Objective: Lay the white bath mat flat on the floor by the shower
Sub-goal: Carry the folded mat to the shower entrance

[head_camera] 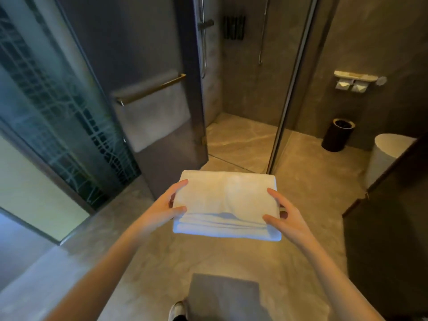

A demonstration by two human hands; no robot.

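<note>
The white bath mat (225,203) is folded into a thick rectangle and held level in the air in front of me, above the tiled floor (305,188). My left hand (168,208) grips its left edge, thumb on top. My right hand (281,215) grips its right edge the same way. The shower (240,135) lies straight ahead, its stall open behind the mat, with a glass panel (287,100) on its right.
A glass door with a towel bar and a hanging towel (152,117) stands at the left of the shower. A black bin (338,135) and a white toilet (386,156) are at the right, beside a dark door (391,205). A grey cloth (224,295) lies near my shoe.
</note>
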